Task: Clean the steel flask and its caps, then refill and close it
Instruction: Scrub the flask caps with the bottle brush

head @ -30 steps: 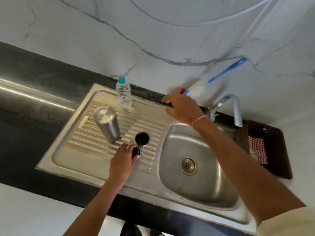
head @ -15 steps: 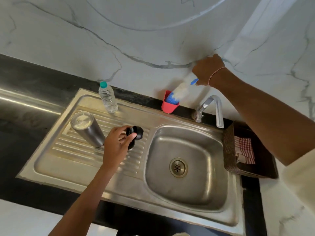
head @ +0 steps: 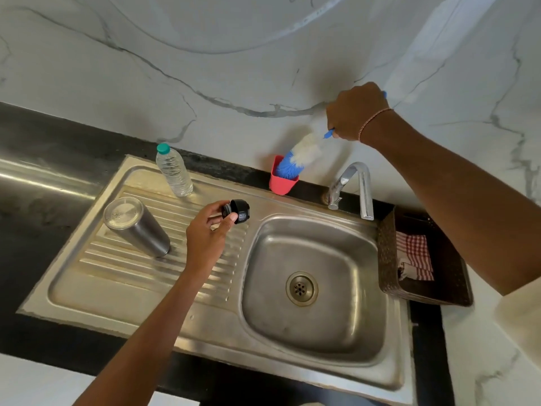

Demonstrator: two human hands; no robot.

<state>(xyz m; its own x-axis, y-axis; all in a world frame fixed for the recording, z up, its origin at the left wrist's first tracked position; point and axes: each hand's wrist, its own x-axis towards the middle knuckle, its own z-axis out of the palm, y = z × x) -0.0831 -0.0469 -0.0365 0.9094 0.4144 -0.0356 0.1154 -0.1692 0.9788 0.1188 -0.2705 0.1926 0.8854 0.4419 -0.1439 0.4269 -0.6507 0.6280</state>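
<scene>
Now | 2 black caps are lifted off drainboard, pinched by left hand | brush is gripped by right hand, drawn from red holder | steel flask is stood on drainboard | scrubbing judged next.

A stainless steel sink is set into a black counter, with its ribbed draining board on the left and its basin on the right. A round drain sits in the middle of the basin floor. A chrome tap rises from the sink's back edge, spout over the basin's back right corner. A red cup stands on the counter behind that edge, against the white marble wall. Just beside the sink's right edge, a dark woven basket holds a red-and-white checked cloth.
</scene>
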